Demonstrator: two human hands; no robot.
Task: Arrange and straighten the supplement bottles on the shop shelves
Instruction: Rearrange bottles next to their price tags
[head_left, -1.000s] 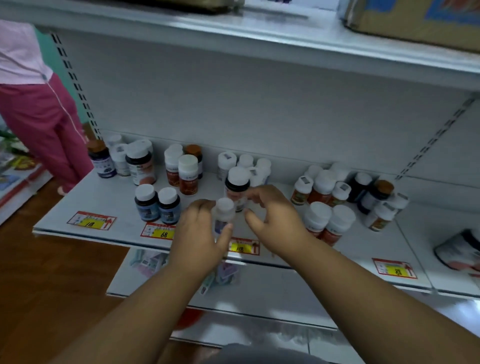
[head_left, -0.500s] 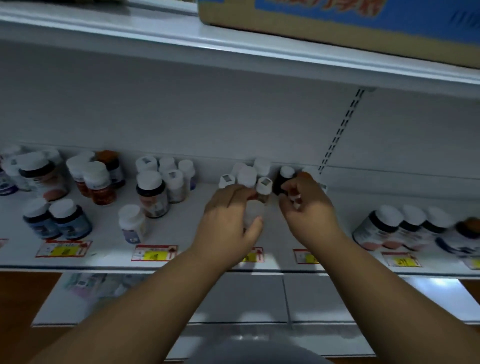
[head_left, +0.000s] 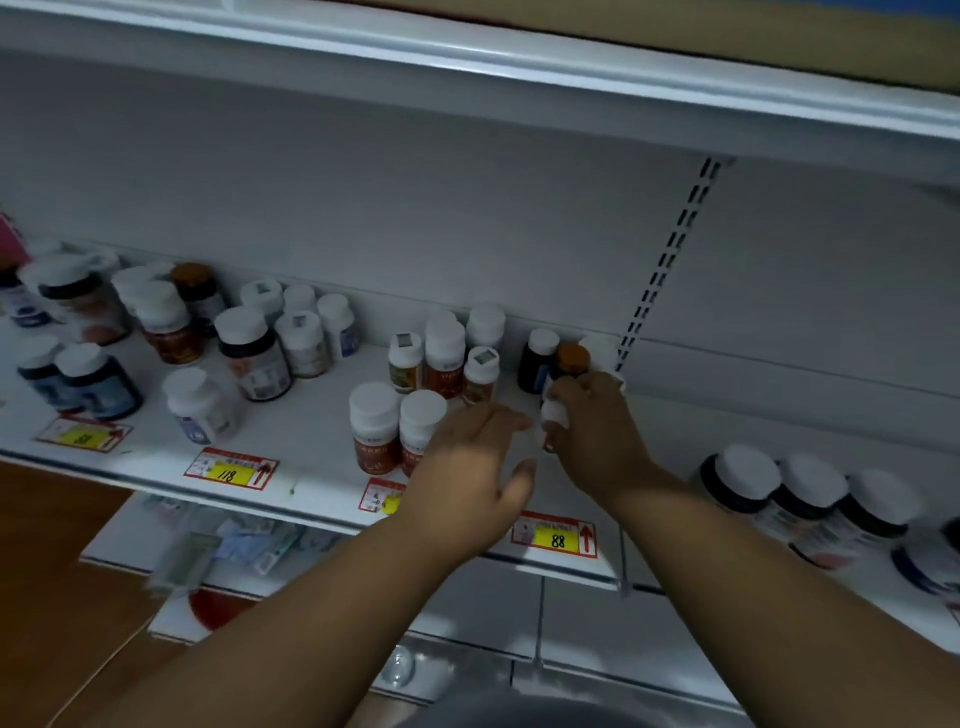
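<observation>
Several supplement bottles stand in loose groups on a white shop shelf (head_left: 311, 467). My right hand (head_left: 597, 431) is closed around a small white-capped bottle (head_left: 554, 413) near the shelf's right end, just in front of a dark bottle (head_left: 535, 364) and a brown-capped one (head_left: 571, 361). My left hand (head_left: 467, 478) hovers open beside it, fingers spread, right next to two white-capped bottles with orange labels (head_left: 395, 426). Behind those stand three smaller orange-labelled bottles (head_left: 444, 358).
More bottles crowd the shelf's left part (head_left: 249, 353), and three large dark bottles (head_left: 800, 499) sit on the adjoining shelf to the right. Price tags (head_left: 556, 538) line the front edge. A lower shelf with packets (head_left: 234, 545) juts out below. Another shelf (head_left: 467, 57) hangs overhead.
The view swung right along the shelf. My left hand let go of the small bottle it set down on the left and opened; my right hand now grips a small bottle near the upright.
</observation>
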